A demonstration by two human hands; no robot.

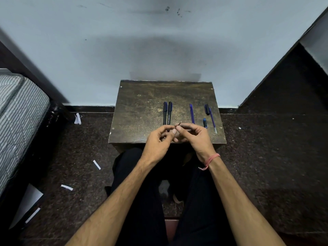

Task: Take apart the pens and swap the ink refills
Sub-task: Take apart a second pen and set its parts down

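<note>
Two hands meeting over the near edge of a small dark wooden table (142, 110): left hand (159, 139) and right hand (193, 137), fingertips pinching a small thin pen part (179, 123), too small to identify. Behind them, on the tabletop, two capped pens (167, 112) side by side; to the right, well apart, blue refills (192, 113), a dark cap (207, 109) and a short blue piece (205, 123). Pink thread (210, 160) around the right wrist.
</note>
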